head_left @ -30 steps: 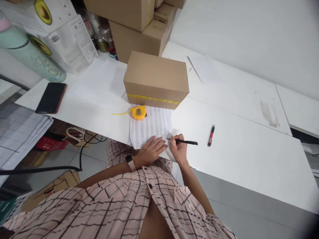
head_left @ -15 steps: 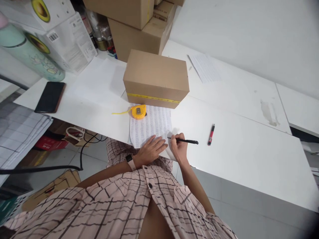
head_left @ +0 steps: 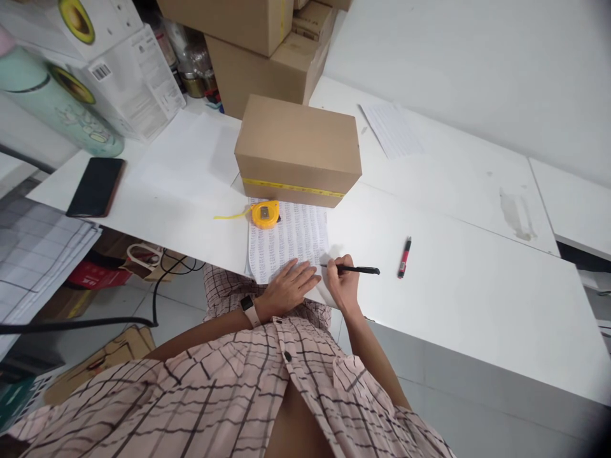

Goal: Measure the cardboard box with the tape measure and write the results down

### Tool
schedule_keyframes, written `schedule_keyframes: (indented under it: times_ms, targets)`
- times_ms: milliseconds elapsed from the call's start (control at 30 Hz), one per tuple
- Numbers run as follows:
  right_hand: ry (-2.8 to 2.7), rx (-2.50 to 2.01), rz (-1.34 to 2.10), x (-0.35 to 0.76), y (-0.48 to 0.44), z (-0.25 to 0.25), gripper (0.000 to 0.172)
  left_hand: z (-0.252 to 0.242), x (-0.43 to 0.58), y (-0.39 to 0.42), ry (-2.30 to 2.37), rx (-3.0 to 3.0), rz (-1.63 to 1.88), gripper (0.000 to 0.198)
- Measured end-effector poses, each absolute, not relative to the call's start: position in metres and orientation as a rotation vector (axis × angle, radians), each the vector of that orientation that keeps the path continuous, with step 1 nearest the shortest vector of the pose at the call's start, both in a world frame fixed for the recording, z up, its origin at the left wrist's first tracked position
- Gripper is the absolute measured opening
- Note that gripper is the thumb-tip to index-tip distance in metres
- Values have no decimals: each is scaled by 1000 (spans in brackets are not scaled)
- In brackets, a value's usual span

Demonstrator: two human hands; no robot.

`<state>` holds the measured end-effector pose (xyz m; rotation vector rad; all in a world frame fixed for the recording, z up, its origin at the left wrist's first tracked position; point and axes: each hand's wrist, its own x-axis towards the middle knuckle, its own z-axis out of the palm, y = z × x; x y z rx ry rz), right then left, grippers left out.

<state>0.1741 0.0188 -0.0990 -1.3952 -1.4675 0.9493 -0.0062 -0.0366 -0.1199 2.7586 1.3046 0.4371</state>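
My right hand [head_left: 344,283] grips a black pen [head_left: 359,270], its tip at the right edge of a sheet of paper [head_left: 291,238] covered in rows of handwriting. Flat across the lower edge of that sheet lies my left hand [head_left: 290,287], fingers stretched out and holding nothing. A yellow tape measure [head_left: 265,214] rests on the upper left of the paper, a short length of its tape pulled out to the left. Just behind the sheet stands a closed cardboard box [head_left: 298,149] with a yellow strip along its front.
A red and black pen [head_left: 405,257] lies to the right on the white table [head_left: 468,286]. At left are a dark phone [head_left: 97,187], a mint bottle [head_left: 67,102] and a white box [head_left: 138,83]. Larger cartons [head_left: 258,73] stand behind; another written sheet [head_left: 391,130] lies at the back.
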Motion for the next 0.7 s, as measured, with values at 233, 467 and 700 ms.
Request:
schedule_keyframes:
  times_ms: [233,467,700]
  targets:
    - [-1398,-1434,923,173,15,-103,28,-116,-7,-36,1312,2759,411,48]
    - [-1717,-1529,485,195,36,-97,20,-101,-8,-36,1244,2597,372,56]
    - [-2039,-1781,-2,220,61,-113,45,-45,-71,6,1440,2185,730,36]
